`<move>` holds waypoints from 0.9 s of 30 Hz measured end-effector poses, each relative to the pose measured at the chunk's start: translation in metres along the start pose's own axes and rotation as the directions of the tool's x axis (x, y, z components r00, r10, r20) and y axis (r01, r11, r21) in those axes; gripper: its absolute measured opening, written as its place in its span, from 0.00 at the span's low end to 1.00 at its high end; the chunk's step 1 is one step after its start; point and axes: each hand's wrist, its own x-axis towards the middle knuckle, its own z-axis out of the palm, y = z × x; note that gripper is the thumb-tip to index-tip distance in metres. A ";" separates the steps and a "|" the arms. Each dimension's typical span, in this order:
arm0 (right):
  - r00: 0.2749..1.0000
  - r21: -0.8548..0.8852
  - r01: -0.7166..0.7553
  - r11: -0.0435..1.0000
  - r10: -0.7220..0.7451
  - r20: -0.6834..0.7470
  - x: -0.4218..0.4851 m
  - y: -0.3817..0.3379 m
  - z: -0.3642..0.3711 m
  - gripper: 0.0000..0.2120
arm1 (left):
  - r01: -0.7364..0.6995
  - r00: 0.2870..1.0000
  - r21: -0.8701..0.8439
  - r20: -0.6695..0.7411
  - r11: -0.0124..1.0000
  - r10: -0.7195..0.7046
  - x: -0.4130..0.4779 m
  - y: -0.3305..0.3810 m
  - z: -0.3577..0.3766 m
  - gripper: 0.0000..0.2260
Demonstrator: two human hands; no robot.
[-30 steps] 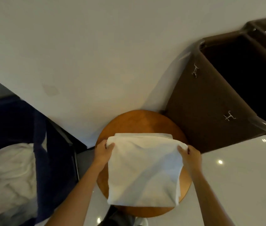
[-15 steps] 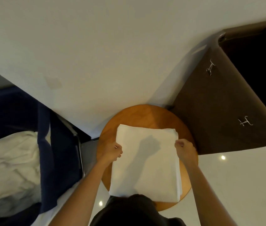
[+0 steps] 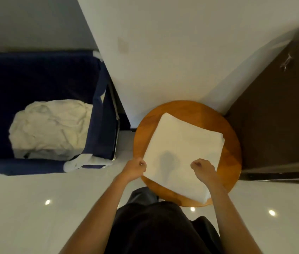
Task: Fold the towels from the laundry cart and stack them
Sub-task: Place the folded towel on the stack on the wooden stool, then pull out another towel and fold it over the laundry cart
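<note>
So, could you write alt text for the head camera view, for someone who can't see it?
A person's left hand and right hand, fingers curled, are at the near side of a folded white towel lying on a round wooden table. To the left, a blue laundry cart holds crumpled white towels.

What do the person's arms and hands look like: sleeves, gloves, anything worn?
Left hand and right hand: no gloves, no watch or band at the wrists. Left forearm and right forearm: bare, no sleeve in view up to the frame edge. Rings: too small to tell.
</note>
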 end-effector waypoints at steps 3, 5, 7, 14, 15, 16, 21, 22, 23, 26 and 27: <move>0.996 -0.027 0.062 0.998 -0.060 0.070 -0.020 -0.003 0.022 0.12 | 0.035 0.999 0.040 -0.039 0.999 -0.034 -0.029 -0.034 0.000 0.06; 0.989 -0.051 0.101 0.994 -0.095 0.109 -0.030 -0.005 0.035 0.11 | 0.061 0.996 0.032 -0.064 0.998 -0.058 -0.046 -0.055 -0.003 0.06; 0.983 -0.063 0.138 0.988 -0.129 0.131 -0.035 -0.012 0.045 0.09 | 0.097 0.991 -0.002 -0.089 0.995 -0.097 -0.061 -0.073 -0.009 0.06; 0.943 -0.169 0.288 0.942 -0.249 0.220 -0.053 -0.066 0.086 0.09 | 0.154 0.958 -0.239 -0.203 0.959 -0.204 -0.108 -0.150 -0.042 0.05; 0.934 -0.195 0.313 0.930 -0.264 0.239 -0.056 -0.077 0.096 0.09 | 0.157 0.950 -0.268 -0.221 0.951 -0.219 -0.115 -0.162 -0.047 0.05; 0.924 -0.219 0.338 0.915 -0.280 0.259 -0.058 -0.090 0.108 0.09 | 0.162 0.942 -0.296 -0.237 0.941 -0.237 -0.121 -0.175 -0.052 0.06; 0.853 -0.299 0.474 0.828 -0.348 0.390 -0.081 -0.163 0.181 0.08 | 0.204 0.895 -0.442 -0.277 0.874 -0.350 -0.153 -0.253 -0.084 0.07; 0.840 -0.320 0.492 0.810 -0.345 0.418 -0.086 -0.178 0.199 0.09 | 0.221 0.885 -0.448 -0.282 0.866 -0.371 -0.158 -0.270 -0.092 0.07; 0.831 -0.347 0.507 0.789 -0.340 0.441 -0.091 -0.192 0.219 0.10 | 0.237 0.873 -0.451 -0.289 0.860 -0.392 -0.162 -0.287 -0.101 0.06; 0.805 -0.398 0.550 0.735 -0.338 0.488 -0.112 -0.234 0.274 0.12 | 0.264 0.835 -0.485 -0.317 0.834 -0.449 -0.174 -0.335 -0.132 0.10; 0.793 -0.403 0.567 0.719 -0.343 0.504 -0.121 -0.248 0.291 0.13 | 0.262 0.823 -0.502 -0.330 0.825 -0.462 -0.179 -0.349 -0.143 0.10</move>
